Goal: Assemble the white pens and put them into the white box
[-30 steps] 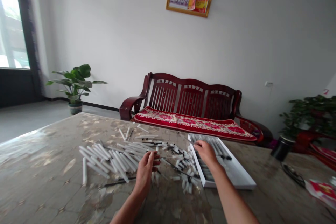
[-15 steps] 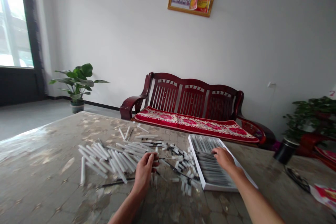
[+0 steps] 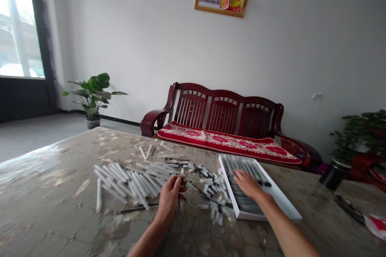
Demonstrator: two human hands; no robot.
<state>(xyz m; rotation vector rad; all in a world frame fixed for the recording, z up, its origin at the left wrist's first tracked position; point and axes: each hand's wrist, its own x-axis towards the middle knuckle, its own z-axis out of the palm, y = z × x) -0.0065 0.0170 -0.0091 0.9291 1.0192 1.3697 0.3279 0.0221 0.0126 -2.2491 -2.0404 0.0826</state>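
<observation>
**right hand flat on the tray pens, left hand curled beside the heap**

your right hand rests on the pens in the white tray, fingers spread, gripping nothing you can see. your left hand hangs just over the table, fingers and thumb curled together; whether they pinch anything is hidden.

that's two hands and one tray. the tray pens sit too tightly to count. the white tubes make a heap of dozens just left of your left hand, and the small white pen parts, also too many to count, scatter between your hands. one lone tube lies at the heap's left edge, and one thin black rod lies near your left wrist.

the tray pens lie side by side, pointing roughly away from you. the heap's tubes slant in mixed directions, mostly upper left to lower right. the lone tube's long axis points away from you.
</observation>
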